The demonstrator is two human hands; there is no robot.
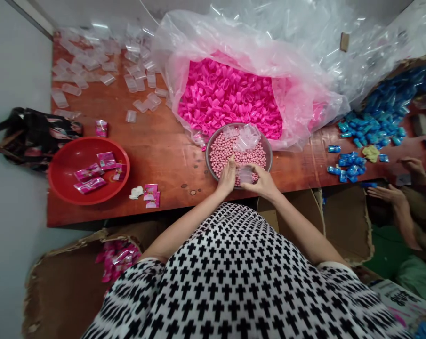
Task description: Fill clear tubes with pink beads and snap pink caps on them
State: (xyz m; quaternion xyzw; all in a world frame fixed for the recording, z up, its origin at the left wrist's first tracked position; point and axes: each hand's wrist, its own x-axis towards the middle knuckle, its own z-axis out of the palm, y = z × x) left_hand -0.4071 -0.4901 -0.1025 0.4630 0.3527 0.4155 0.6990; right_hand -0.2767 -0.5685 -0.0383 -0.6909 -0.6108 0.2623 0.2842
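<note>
A round metal bowl (267, 147) of small pink balls (222, 151) sits at the table's near edge. My left hand (227, 178) rests at its front rim, fingers together and reaching into the balls. My right hand (264, 182) is closed on a small clear plastic container (245, 175) held between the two hands. A few more clear containers (247, 136) lie on top of the balls at the back of the bowl.
Behind the bowl an open plastic bag (297, 89) holds pink caps (230, 96). A red bowl (59, 181) with pink packets stands at left, clear containers (92, 66) lie scattered at back left, blue pieces (361, 136) at right near another person's hands (403, 181). A cardboard box (75, 282) sits below.
</note>
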